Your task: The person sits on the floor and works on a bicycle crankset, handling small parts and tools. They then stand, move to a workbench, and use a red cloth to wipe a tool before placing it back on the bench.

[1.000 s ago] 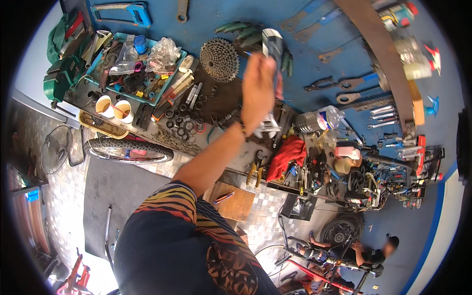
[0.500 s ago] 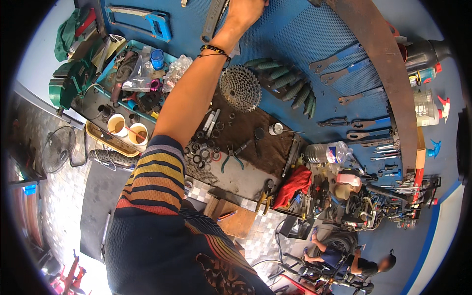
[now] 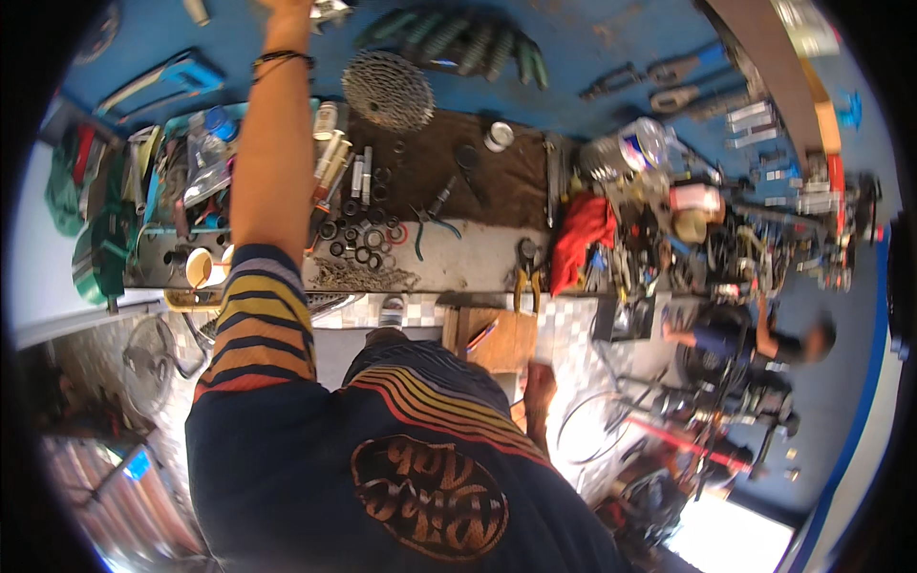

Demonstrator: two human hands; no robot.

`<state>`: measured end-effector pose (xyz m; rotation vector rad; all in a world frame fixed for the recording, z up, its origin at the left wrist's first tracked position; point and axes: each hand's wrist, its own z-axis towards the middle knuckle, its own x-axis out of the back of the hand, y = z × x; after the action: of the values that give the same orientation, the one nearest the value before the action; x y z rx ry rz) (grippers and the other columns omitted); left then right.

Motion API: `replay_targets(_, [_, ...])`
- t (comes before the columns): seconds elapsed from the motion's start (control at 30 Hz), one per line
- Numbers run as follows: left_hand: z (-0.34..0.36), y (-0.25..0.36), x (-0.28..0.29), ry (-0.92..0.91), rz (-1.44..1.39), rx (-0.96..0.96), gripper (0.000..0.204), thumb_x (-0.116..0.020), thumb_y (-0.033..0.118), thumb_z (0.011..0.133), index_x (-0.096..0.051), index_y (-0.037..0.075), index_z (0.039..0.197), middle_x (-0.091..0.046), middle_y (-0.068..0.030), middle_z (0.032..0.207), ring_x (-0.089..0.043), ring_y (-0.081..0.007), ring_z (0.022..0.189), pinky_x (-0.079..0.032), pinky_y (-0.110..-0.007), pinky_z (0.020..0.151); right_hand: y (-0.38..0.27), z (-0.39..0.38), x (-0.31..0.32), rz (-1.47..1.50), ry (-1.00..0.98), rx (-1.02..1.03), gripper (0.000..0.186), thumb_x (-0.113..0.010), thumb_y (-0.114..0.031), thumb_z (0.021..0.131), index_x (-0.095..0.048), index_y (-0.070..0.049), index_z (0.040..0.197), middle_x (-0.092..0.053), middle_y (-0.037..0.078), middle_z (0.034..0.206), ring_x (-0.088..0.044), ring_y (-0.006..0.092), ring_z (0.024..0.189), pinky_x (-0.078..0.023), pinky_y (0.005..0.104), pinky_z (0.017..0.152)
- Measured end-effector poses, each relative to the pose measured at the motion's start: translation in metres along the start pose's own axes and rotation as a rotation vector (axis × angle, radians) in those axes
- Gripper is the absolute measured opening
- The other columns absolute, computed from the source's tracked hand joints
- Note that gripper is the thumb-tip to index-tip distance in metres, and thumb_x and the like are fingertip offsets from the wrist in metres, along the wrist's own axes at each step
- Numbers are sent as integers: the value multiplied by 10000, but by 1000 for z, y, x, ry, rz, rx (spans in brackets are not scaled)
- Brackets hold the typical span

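My left arm stretches up over the workbench to the blue perforated wall. At the upper edge my left hand (image 3: 287,6) is cut off, its fingers out of sight. A shiny metal tool end (image 3: 330,11) shows beside it; I cannot tell whether I hold it. To the right of my forearm a bicycle cassette (image 3: 388,91) hangs on the wall, with several dark green ribbed grips (image 3: 458,43) above. My right hand (image 3: 540,382) hangs low beside a wooden stool (image 3: 506,342), blurred, its fingers unclear.
Bearings and rings (image 3: 363,244), blue-handled pliers (image 3: 437,225) and yellow-handled cutters (image 3: 526,272) lie on the bench. A red cloth (image 3: 583,239) and a plastic bottle (image 3: 626,151) stand among crowded tools. At the right, another person (image 3: 735,344) sits by a bicycle.
The view has swung, bringing the bench level. My left hand has shifted left along the wall relative to the cassette. My right hand has come into view.
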<state>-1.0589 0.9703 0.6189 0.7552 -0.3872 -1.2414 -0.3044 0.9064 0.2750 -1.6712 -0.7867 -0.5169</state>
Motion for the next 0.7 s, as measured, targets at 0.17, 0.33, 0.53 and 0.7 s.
replay_targets(0.17, [-11,5,14,-222,34,-125,513,-631,273,1046,-456,-164,1250,-678,-364,1041,-678,-483,907,-533,-534,798,-154,54,-30,-198,196,479,408,-868,-283,811,-683,-47,1089,-638,178,1170,-659,366,1026,-545,423,774])
replay_targets(0.33, [-76,-10,70,-198,-363,186,350,-700,275,1009,-626,-54,1106,-685,-107,887,-670,-160,791,-609,-315,717,-184,79,-21,-682,192,767,370,-811,-200,847,-633,-63,1140,-612,200,1169,-652,344,1031,-551,422,775])
replay_targets(0.53, [-188,25,240,-523,-96,360,254,-552,251,1089,-568,7,1023,-613,-40,822,-559,-95,707,-455,-240,666,-242,147,10,105,101,469,330,-778,-304,922,-698,14,963,-725,101,842,-706,160,875,-566,328,767])
replay_targets(0.7, [-274,54,331,-780,-66,774,200,-534,175,1085,-570,-1,1174,-616,-47,868,-585,-96,718,-509,-253,635,-363,197,39,522,-237,197,317,-689,-330,989,-711,-42,860,-647,5,787,-573,109,741,-445,275,653])
